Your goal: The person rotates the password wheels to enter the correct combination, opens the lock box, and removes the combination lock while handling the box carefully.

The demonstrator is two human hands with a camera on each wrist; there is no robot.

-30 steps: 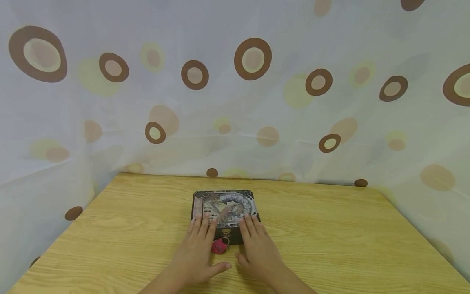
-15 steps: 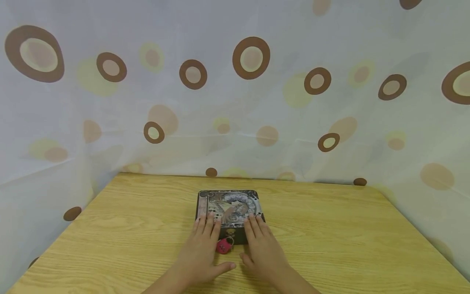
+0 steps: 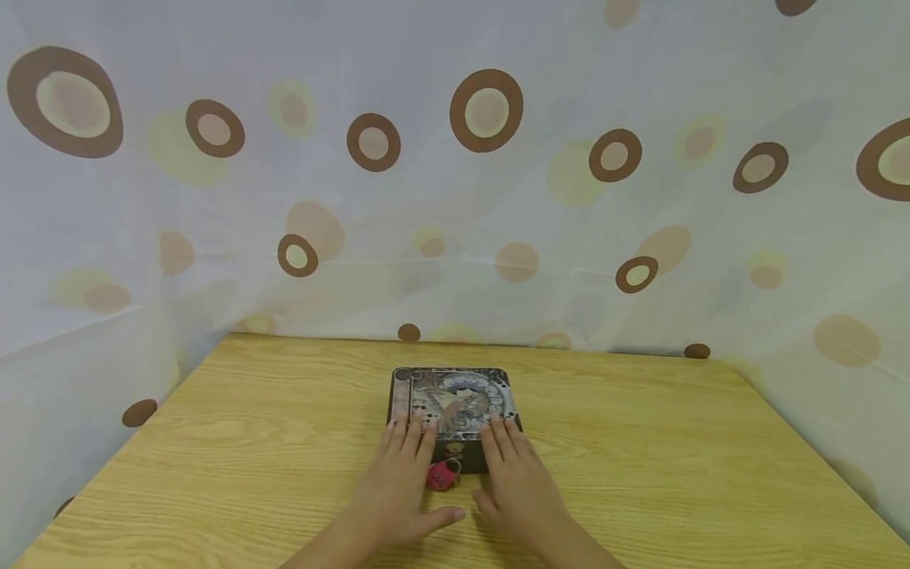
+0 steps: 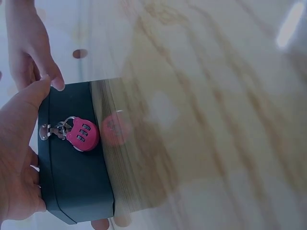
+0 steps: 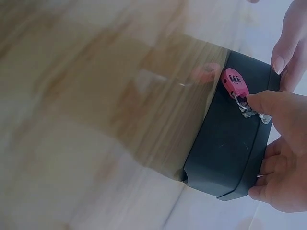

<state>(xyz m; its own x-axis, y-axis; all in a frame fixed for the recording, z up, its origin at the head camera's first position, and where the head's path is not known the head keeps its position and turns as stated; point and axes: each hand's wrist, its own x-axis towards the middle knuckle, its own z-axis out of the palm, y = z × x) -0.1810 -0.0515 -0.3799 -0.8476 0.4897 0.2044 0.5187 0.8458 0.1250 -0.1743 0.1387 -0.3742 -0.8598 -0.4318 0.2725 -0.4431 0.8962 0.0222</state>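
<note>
Box: on the surface, lid down, near edge under my fingertips
Left grip: fingers straight on the lid's near left, pinching nothing
Right grip: likewise near right, holding nothing
Padlock: pink, hanging at the front clasp, between my grips
Weight: can't tell, contents hidden; I'd guess lightish
Stiffness: looks rigid, edges crisp
Slip: smooth lid, probably slick under flat fingers
Fragile: box likely sturdy, clasp maybe weakest
Hold: both side walls, clear of padlock
</note>
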